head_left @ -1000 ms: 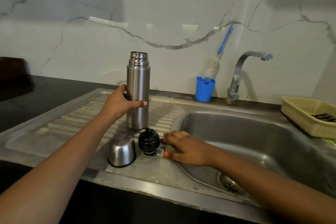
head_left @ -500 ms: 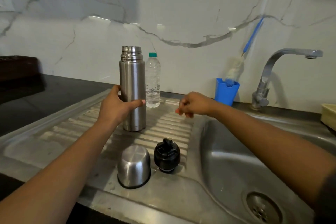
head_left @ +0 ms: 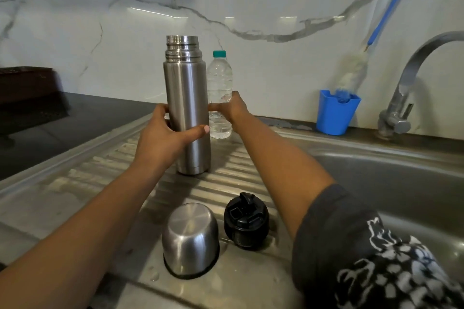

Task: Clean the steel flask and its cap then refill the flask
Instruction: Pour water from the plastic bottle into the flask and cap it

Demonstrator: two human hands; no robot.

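The steel flask (head_left: 187, 98) stands upright and uncapped on the ribbed drainboard (head_left: 105, 170). My left hand (head_left: 163, 140) grips its lower body. Just behind it stands a clear plastic water bottle (head_left: 220, 78) with a teal cap. My right hand (head_left: 232, 108) is around the bottle's middle, thumb and fingers on either side. Near the front edge the steel cup cap (head_left: 190, 238) lies upside down. Beside it sits the black stopper (head_left: 246, 221).
The sink basin (head_left: 401, 183) lies to the right, with the tap (head_left: 411, 78) behind it. A blue holder (head_left: 336, 113) with a bottle brush (head_left: 351, 75) stands against the marble wall. Dark countertop (head_left: 75, 118) extends to the left.
My right hand has moved from near the stopper up and back to the water bottle and closed around it. My left hand stayed on the flask. The view shifted left and closer.
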